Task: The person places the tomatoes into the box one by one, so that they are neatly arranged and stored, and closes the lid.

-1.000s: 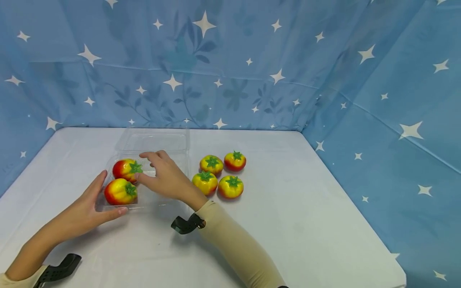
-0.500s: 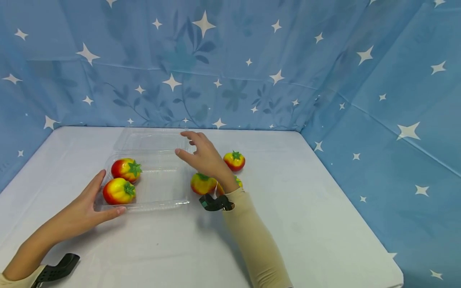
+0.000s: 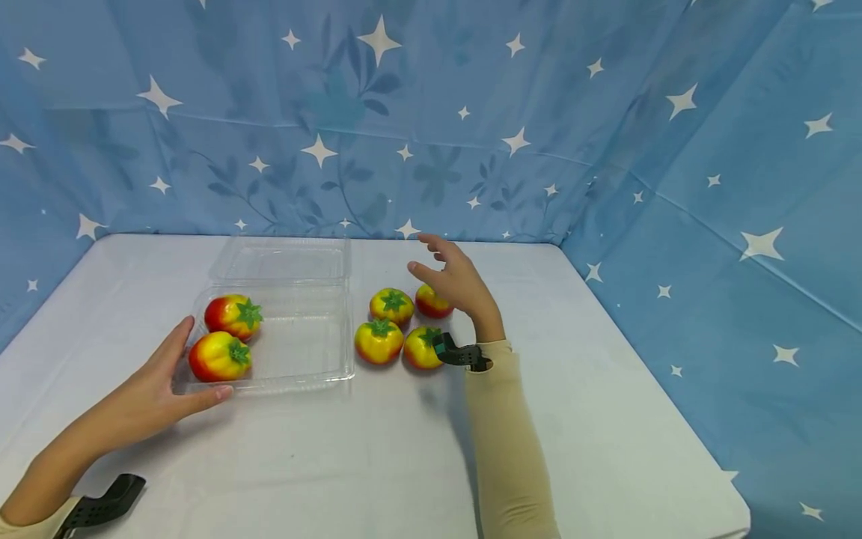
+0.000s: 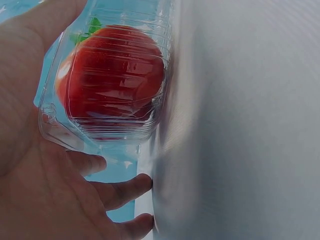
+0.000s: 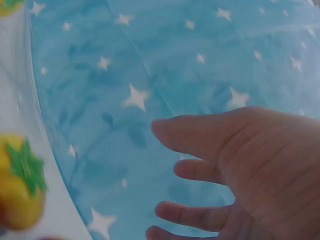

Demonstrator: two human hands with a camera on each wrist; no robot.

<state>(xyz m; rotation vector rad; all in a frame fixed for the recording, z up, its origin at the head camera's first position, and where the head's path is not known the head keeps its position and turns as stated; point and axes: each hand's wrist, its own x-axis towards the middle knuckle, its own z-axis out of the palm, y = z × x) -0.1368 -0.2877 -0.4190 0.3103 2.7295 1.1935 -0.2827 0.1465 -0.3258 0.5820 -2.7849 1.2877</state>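
A clear plastic clamshell box (image 3: 296, 382) stands at left centre, its lid (image 3: 283, 260) folded back. Inside its left half, two red-and-yellow toy tomatoes lie tilted: a rear one (image 3: 229, 314) and a front one (image 3: 218, 358). My left hand (image 3: 144, 397) spans the box's front left corner, thumb along the front, fingers spread at the left side. Through the ribbed wall in the left wrist view shows a red tomato (image 4: 117, 75). My right hand (image 3: 461, 281), fingers apart and holding nothing, hovers above the far right loose tomato (image 3: 431, 303), partly covering it.
Other loose tomatoes stand right of the box: one at the back (image 3: 391, 305), one near the box (image 3: 379, 342), one at front right (image 3: 420, 349), partly behind a wrist strap. A white table (image 3: 606, 419) lies under everything. Starry blue curtain (image 3: 431, 127) hangs behind and at right.
My right hand has left the rear tomato in the box and moved right, past the box edge, to above the far right loose tomato. The left hand stays at the box corner.
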